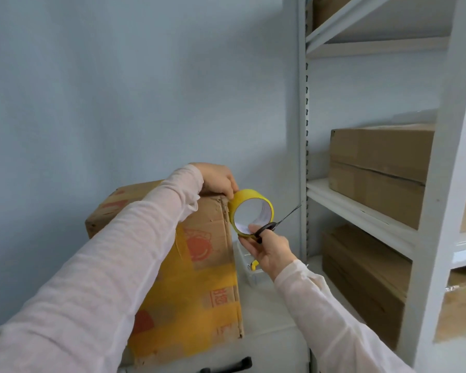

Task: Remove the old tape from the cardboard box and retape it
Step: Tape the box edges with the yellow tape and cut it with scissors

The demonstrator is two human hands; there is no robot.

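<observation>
Left hand (217, 179) clamps the top corner of the cardboard box (199, 265), lower centre of frame (yellow strips already cross it); right hand (269, 250) grips yellow tape roll (249, 196) and scissors (269, 226) together, just right. Retaping seems under way; next, snipping the strip needs the scissors regripped.

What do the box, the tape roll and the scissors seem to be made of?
The box looks like brown corrugated cardboard, matt, with worn, frayed edges. The tape roll seems smooth yellow film, likely plastic, on a white core, perhaps card. The scissors have thin dark blades, likely metal, and a black handle, probably plastic.
</observation>
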